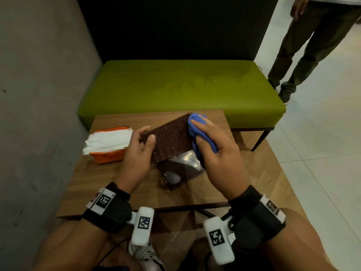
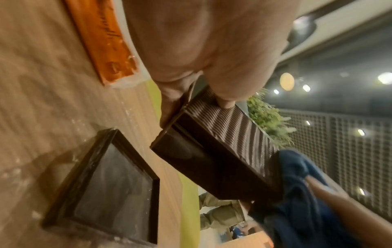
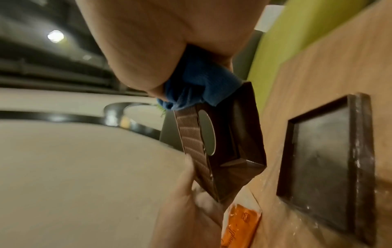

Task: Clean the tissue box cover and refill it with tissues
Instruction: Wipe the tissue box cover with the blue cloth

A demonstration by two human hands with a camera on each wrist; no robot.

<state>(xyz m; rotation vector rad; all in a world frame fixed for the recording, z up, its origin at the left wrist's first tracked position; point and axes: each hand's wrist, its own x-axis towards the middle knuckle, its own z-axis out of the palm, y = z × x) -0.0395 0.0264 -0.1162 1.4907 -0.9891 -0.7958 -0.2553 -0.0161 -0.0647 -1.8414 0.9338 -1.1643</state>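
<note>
Two hands hold the cover point(image 1: 172, 138) tilted above the middle of the table point(image 1: 109, 180), clear of its surface. The left hand point(image 1: 137, 153) pinches the cover's left end, thumb on the woven face and fingers curled behind it; the left wrist view shows that thumb on the ribbed side and the fingers wrapped round the corner. The right hand point(image 1: 216, 151) has its fingers curled over a blue cloth point(image 1: 203, 133) and presses it against the cover's right end, the cloth bunched between palm and weave. From the right wrist view the cover's oval slot point(image 3: 206, 132) shows on its narrow face, with the cloth point(image 3: 197, 83) wrapped over the top end.

Below the cover, nearer the table's front edge, a dark base tray point(image 1: 181, 173) lies flat on the wood, its inside dusty and pale crumbs scattered around it. At the left edge of the table sits an orange pack point(image 1: 109, 155), opened on top, with white tissues point(image 1: 109, 140) spilling out; it lies just beside the left hand.

Behind the table's far edge stands a green bench point(image 1: 175, 87) against a dark panel. At the upper right a person's legs point(image 1: 304, 55) stand on the pale tiled floor.
</note>
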